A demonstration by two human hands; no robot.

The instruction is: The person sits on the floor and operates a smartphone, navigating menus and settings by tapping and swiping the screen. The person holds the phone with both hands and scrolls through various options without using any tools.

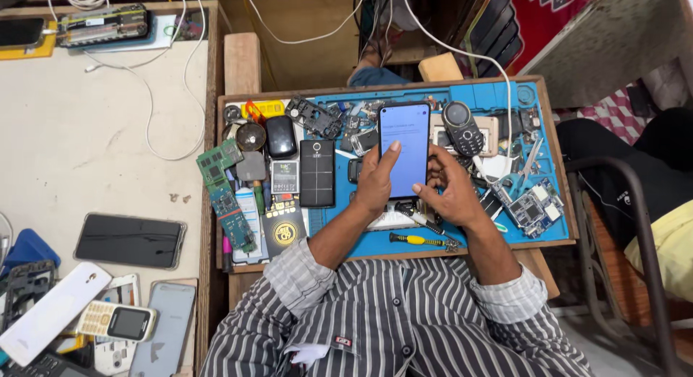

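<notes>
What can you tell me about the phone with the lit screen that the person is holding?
The smartphone is a slim dark-framed slab, upright in the picture above the blue work mat. Its screen glows pale blue with lines of text too small to read. The left hand grips its left edge, thumb on the glass; the right hand holds its lower right side.

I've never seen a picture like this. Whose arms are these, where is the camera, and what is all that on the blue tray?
There is no machine here: a person in a striped shirt wears a camera on the head, looking down at their own hands. The left hand and the right hand together hold a smartphone with its screen lit, the left thumb resting on the glass. Below lies a blue work mat strewn with phone parts: a black battery, green circuit boards, an old keypad phone and a yellow-handled screwdriver.
</notes>
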